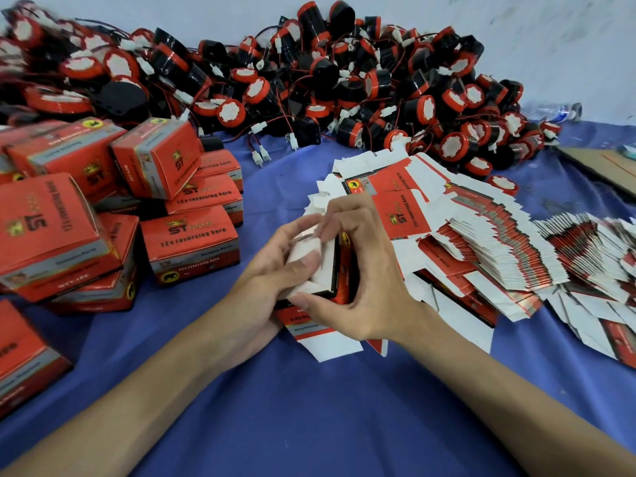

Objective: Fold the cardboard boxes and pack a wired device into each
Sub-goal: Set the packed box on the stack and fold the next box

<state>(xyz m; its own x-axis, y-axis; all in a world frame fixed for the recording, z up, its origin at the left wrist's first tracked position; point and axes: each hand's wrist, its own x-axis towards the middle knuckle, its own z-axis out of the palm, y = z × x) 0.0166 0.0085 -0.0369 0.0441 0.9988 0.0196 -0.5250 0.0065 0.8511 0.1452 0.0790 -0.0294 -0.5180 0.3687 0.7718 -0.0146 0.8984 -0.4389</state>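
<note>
- A blue-covered desk (309, 407) is carrying everything in view.
- A big heap of black-and-red wired devices (344, 80) is lying along the far side, against the wall, with loose white plugs trailing onto the cloth.
- Folded red boxes (189, 242) are sitting stacked and tumbled at the left, some tilted.
- Flat box blanks (499, 253) are lying fanned out in overlapping rows at the right, running from the centre to the right edge.
- A brown cardboard sheet (605, 166) is lying at the far right.
- A half-folded box (327, 266) is being held at the centre, just above the nearest blanks, its white flaps facing up.
- The left grip (265, 280) is curling round the box from the left, thumb pressing on a white flap.
- The right grip (371, 270) is curling over the box's red right side, thumb at its near edge.
- A plastic bottle (557, 111) is lying behind the heap, far right.
</note>
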